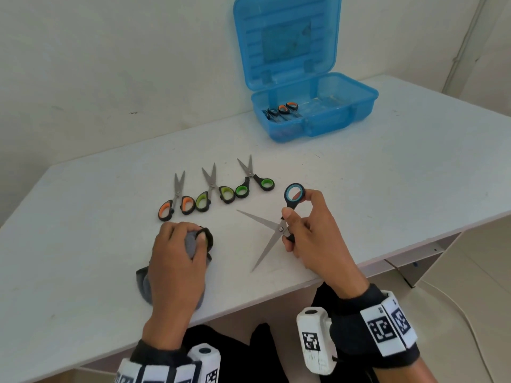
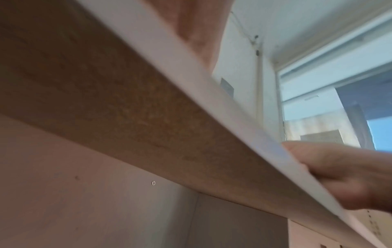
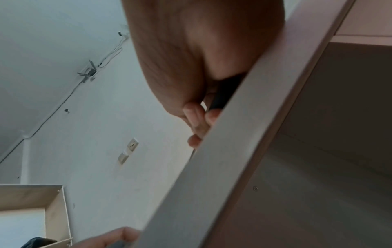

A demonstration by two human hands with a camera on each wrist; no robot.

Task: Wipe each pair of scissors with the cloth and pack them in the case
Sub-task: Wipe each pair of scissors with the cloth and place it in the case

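Note:
My right hand [image 1: 297,225] holds the blue-handled scissors [image 1: 272,225] by their handles, blades spread wide and pointing left and down over the white table [image 1: 387,175]. My left hand [image 1: 179,252] grips a bunched grey cloth [image 1: 190,243] lying on the table near its front edge. Three more pairs lie in a row behind: orange-handled scissors [image 1: 177,200], yellow-green-handled scissors [image 1: 213,192] and bright-green-handled scissors [image 1: 253,178]. The blue case [image 1: 345,106] stands open at the back with scissors [image 1: 282,110] inside. The wrist views show mostly the table's edge and underside.
The case lid [image 1: 286,37] stands upright against the white wall. The table's right end lies beyond the case, with floor and a cable below. Bare tabletop spreads left of the scissors row and right of my right hand.

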